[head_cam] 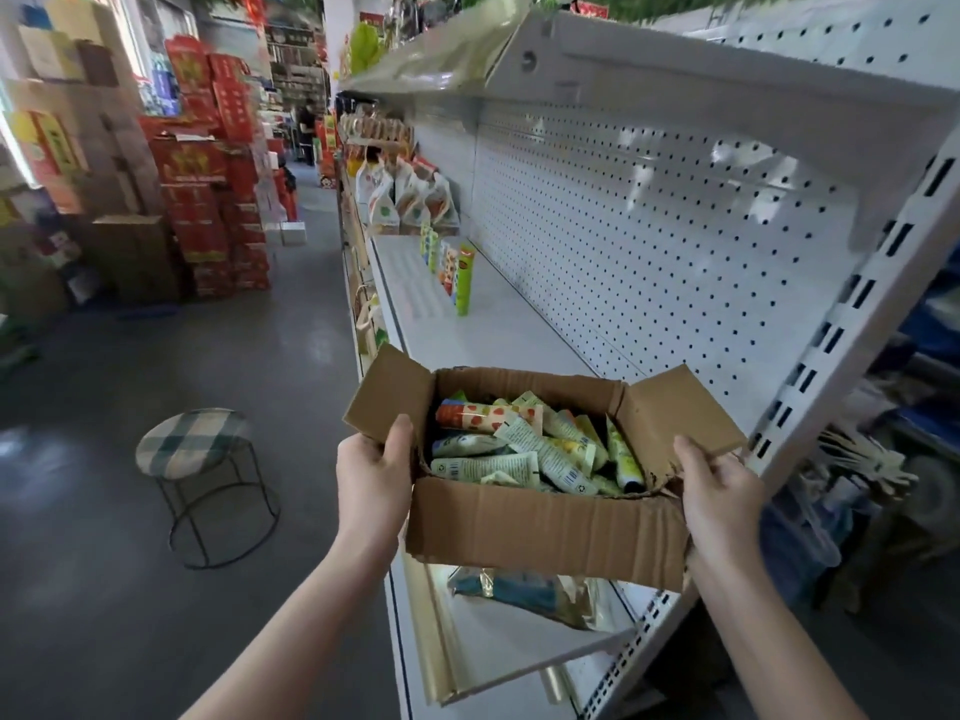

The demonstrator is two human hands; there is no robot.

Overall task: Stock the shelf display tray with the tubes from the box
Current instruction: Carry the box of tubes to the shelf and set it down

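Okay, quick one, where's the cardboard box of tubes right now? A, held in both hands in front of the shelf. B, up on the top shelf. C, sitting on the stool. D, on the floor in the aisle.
A: the left hand and the right hand each grip one end of the box, its flaps open, by the shelf.

Open cardboard box [545, 527] of jumbled tubes [519, 449]

Brown box [545, 522], green-white tubes [519, 459], checked green stool [192, 441]
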